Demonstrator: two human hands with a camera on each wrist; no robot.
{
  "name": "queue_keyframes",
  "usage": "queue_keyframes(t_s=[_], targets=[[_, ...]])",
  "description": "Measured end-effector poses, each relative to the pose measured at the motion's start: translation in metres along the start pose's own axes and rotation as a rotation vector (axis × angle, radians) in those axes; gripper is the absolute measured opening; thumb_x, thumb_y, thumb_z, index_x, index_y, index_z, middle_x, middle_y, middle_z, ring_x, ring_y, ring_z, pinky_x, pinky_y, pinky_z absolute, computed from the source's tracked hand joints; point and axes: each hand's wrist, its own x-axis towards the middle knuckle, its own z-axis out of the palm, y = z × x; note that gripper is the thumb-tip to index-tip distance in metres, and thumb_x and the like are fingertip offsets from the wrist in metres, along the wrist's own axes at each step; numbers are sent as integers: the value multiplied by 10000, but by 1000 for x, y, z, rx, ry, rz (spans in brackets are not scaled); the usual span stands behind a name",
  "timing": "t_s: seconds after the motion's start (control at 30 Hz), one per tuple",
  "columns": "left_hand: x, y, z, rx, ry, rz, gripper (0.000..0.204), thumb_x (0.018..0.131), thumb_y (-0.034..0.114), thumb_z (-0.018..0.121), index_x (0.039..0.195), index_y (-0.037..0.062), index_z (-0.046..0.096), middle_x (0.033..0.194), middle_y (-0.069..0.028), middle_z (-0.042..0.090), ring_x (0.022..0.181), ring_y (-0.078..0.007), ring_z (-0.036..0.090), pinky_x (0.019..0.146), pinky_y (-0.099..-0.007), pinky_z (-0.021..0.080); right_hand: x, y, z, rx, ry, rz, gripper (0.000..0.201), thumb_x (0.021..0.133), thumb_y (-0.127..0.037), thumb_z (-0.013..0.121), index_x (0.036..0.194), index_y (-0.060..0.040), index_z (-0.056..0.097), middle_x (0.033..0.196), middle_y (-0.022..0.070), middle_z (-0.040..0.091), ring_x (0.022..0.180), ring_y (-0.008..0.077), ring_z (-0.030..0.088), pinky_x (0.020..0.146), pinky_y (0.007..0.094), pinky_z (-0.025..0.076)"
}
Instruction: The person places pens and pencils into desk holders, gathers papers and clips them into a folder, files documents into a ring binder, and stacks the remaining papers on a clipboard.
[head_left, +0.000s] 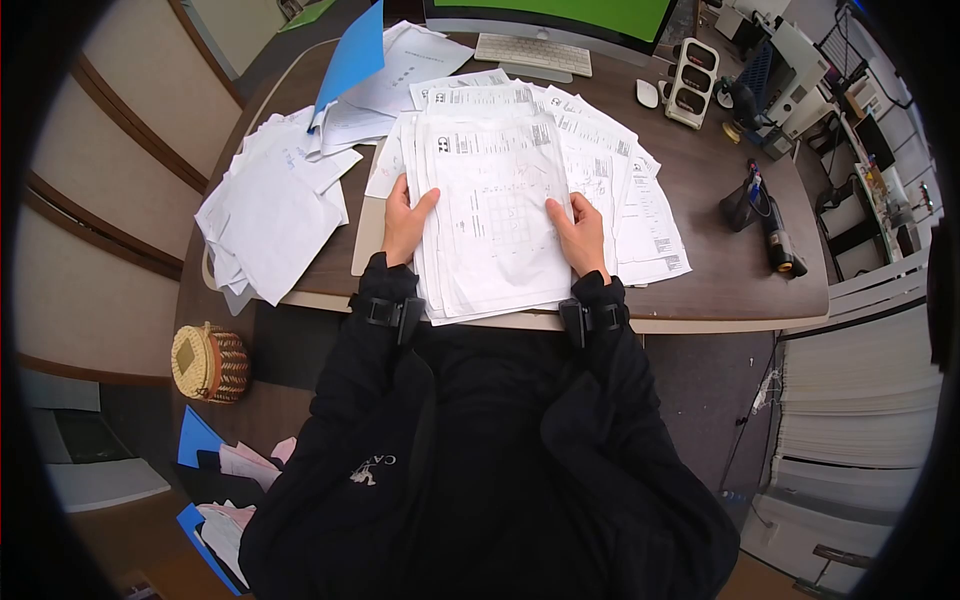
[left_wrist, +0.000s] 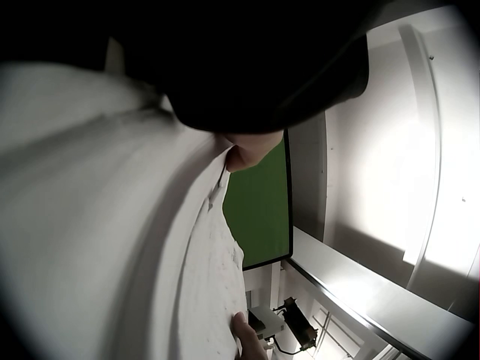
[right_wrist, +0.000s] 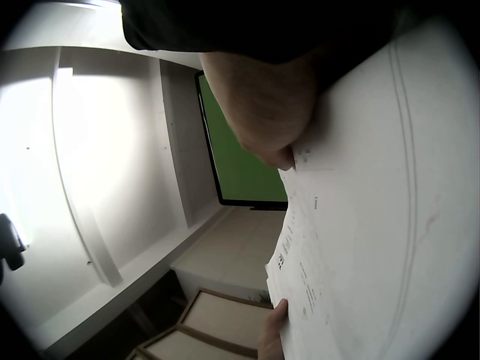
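Observation:
A stack of printed paper sheets (head_left: 505, 225) is gripped at both sides, over the front of the desk. My left hand (head_left: 407, 222) holds its left edge, thumb on the top sheet and the other fingers hidden beneath. On the opposite edge my right hand (head_left: 580, 238) grips the stack the same way, thumb on top. The top sheet carries printed text and a faint grid. In the left wrist view, the sheets (left_wrist: 202, 285) bulge close to the camera. From the right wrist, printed sheets (right_wrist: 352, 195) run between the right hand (right_wrist: 262, 105) and the left thumb.
More printed sheets (head_left: 650, 225) fan out behind and right of the stack. Loose papers (head_left: 270, 205) and a blue folder (head_left: 350, 60) lie to the left. A keyboard (head_left: 535, 55), monitor (head_left: 560, 15) and mouse (head_left: 647, 93) stand at the back. A woven basket (head_left: 210, 362) sits lower left.

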Motion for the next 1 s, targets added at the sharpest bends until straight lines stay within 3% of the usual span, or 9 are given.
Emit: queue_keyframes(t_s=[1.0], targets=[[-1,4,1,24,6,-8,398,865,114,636,1196,-52,489,1090,-137,621,941,-159,609,814,-270,483,1,1,-1,-28,4,-12,252,881,-200,649,805,24,563,644,-16,492,611,51,379,549,231,333]])
